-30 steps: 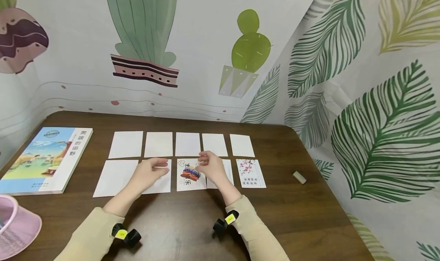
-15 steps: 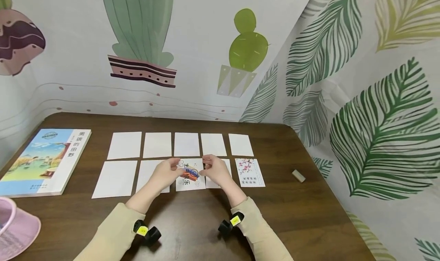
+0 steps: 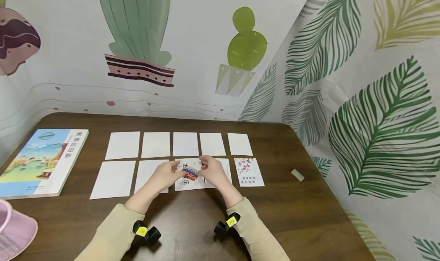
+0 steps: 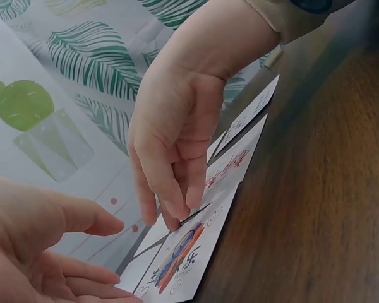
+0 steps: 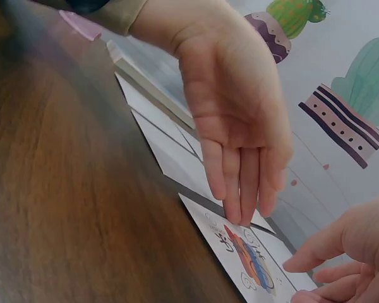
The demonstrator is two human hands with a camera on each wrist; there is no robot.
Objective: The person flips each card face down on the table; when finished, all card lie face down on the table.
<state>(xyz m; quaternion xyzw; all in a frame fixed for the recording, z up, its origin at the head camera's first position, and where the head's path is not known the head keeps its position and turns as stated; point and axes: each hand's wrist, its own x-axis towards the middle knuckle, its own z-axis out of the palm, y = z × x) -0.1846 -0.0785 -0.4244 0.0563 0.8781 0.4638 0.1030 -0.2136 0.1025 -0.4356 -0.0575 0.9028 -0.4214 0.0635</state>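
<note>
While my left hand (image 3: pixel 167 175) and my right hand (image 3: pixel 210 170) hang over the picture card (image 3: pixel 188 174) with the orange and blue drawing, both have straight, relaxed fingers and hold nothing, the left fingertips coming down at its left edge and the right ones at its right edge. That card lies face up on the brown table (image 3: pixel 309 211), third in the near row, with a flower card (image 3: pixel 249 172) further right of it, blank white cards (image 3: pixel 185 144) in the row behind it, a book (image 3: pixel 41 162) far to its left and a small eraser (image 3: pixel 297 174) well off to its right.
</note>
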